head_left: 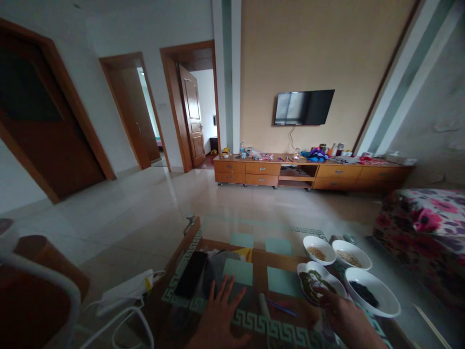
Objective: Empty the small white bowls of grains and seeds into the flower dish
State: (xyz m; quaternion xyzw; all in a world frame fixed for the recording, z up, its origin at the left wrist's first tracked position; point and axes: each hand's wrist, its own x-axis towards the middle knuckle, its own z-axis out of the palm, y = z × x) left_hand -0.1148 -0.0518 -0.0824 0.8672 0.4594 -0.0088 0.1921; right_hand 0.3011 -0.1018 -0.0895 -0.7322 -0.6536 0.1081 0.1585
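- White is the wavy dish (338, 286), and the right grip (347, 315) is at its near side, with the fingertips over the dark green food (310, 281); the fingers look drawn together, but I cannot tell if they pinch something.
- For good work here, I would judge, the fingers should press lightly and near the middle, because a push on the rim may tilt the dish.
- It seems also wise to keep the wrist away from the bowl of black food (385, 296), which stands just beside.
- Left grip (222, 305) is spread wide, palm down, and holds nothing; whether it touches the worktop (259, 269), I cannot tell. It could steady the dish, if needed.
- Counting the white vessels: four, namely one wavy dish and three round bowls, those with black food, yellowish bits (315, 241) and pale bits (347, 245).
- Pale green squares (278, 246) on the worktop: four are visible.
- Blue pen (281, 307): one, between the two grips.
- Black flat object (191, 275): one, beyond the left grip.
- Farther, on the wall: one television (304, 107).
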